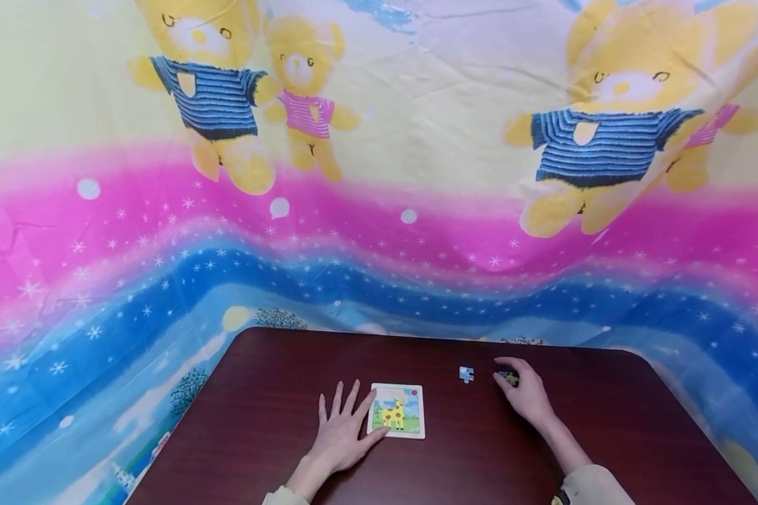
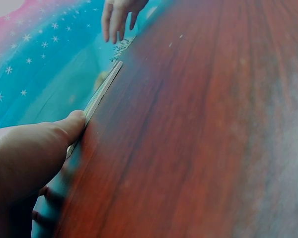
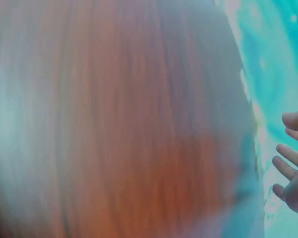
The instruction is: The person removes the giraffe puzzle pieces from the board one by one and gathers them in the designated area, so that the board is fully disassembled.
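Note:
My left hand (image 1: 340,433) lies on the table with its fingers spread, thumb and index finger touching the left side of a square giraffe puzzle board (image 1: 396,412). In the left wrist view the thumb presses along the edge of the board (image 2: 103,91). To the right, my right hand (image 1: 528,394) hovers with parted, loosely bent fingers around a small dark-and-yellow puzzle piece (image 1: 509,378); the hand partly covers it. Parted fingers (image 3: 288,154) also show in the right wrist view, where no piece is visible. A light blue jigsaw piece (image 1: 466,374) lies between the board and that hand.
A dark reddish-brown wooden table (image 1: 278,379) with rounded far corners bears everything. Behind it and at both sides hangs a cloth (image 1: 379,238) printed with bears and snowflakes, close to the table's edges.

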Available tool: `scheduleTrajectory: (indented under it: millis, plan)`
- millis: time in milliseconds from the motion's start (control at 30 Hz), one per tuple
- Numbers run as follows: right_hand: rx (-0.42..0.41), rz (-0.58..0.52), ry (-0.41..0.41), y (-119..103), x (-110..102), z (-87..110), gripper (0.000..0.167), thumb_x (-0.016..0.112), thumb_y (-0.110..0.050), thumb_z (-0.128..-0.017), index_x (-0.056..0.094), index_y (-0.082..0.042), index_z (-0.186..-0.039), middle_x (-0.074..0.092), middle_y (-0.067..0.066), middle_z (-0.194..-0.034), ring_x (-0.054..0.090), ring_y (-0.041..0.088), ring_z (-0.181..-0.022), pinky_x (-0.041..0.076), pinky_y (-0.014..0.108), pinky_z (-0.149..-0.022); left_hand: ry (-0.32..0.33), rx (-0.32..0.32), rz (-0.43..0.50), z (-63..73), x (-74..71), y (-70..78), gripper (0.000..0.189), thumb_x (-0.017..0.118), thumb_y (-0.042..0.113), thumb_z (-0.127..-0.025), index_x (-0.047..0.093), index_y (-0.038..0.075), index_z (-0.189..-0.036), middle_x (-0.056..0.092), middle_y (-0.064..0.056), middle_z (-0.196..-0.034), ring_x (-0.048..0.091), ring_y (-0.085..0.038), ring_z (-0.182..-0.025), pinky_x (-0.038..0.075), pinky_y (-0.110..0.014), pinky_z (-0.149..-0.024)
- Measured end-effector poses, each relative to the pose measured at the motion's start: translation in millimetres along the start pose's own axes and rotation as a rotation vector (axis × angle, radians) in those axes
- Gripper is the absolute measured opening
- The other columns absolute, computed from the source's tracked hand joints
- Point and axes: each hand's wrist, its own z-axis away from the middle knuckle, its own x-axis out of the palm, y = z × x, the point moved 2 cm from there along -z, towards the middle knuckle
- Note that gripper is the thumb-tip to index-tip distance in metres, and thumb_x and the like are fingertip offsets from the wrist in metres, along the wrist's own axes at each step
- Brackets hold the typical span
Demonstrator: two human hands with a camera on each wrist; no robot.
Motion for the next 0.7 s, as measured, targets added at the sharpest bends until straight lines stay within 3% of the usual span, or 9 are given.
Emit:
scheduleTrajectory:
  millis: [100,233,400,533,700]
  plan:
    - [-0.033,-0.047,-0.007,-20.0,10.7,0.8,0.035,0.068,-0.009,-0.108,0.068,0.001,-0.142,0.067,0.027,-0.144,0.064,0.047,-0.134,0.056,0.063,-0.110,-0.012,-0.011,-0.020,-0.4,-0.7,0.7,0.081,0.062,0.067,-0.103,0.046,0.024,-0.169,0.034,-0.020,-0.180,0.021,-0.056,-0.168,0.012,-0.086,-0.128]
    - [-0.072,-0.134,-0.095,-46.6,27.8,2.5,0.031,0.073,-0.009,-0.105,0.073,0.001,-0.134,0.076,0.021,-0.128,0.074,0.035,-0.118,0.063,0.047,-0.103,-0.023,-0.023,-0.033,-0.9,-0.7,1.0,0.081,0.062,0.068,-0.102,0.046,0.025,-0.169,0.033,-0.018,-0.180,0.021,-0.054,-0.168,0.013,-0.086,-0.128]
    - [-0.095,-0.136,-0.180,-66.1,48.8,6.7,0.030,0.077,-0.012,-0.103,0.074,-0.001,-0.131,0.078,0.016,-0.126,0.074,0.029,-0.114,0.064,0.038,-0.097,-0.010,-0.010,-0.016,-1.2,0.5,0.2,0.082,0.063,0.068,-0.102,0.046,0.024,-0.169,0.034,-0.019,-0.180,0.020,-0.055,-0.168,0.013,-0.087,-0.128]
    - [-0.094,-0.102,-0.206,-74.0,64.9,9.7,0.028,0.076,-0.013,-0.103,0.075,-0.004,-0.130,0.077,0.012,-0.125,0.072,0.029,-0.115,0.063,0.040,-0.096,0.010,0.003,0.011,-0.5,4.0,-3.0,0.083,0.063,0.069,-0.101,0.047,0.023,-0.168,0.036,-0.021,-0.179,0.021,-0.056,-0.167,0.011,-0.087,-0.127]
    - [-0.141,-0.046,-0.236,-87.9,78.8,11.9,0.029,0.077,-0.015,-0.103,0.075,-0.007,-0.131,0.073,0.012,-0.133,0.069,0.034,-0.126,0.058,0.055,-0.107,0.025,0.010,0.006,-1.1,4.9,-4.5,0.082,0.061,0.071,-0.102,0.048,0.024,-0.168,0.038,-0.020,-0.178,0.024,-0.057,-0.166,0.013,-0.087,-0.126]
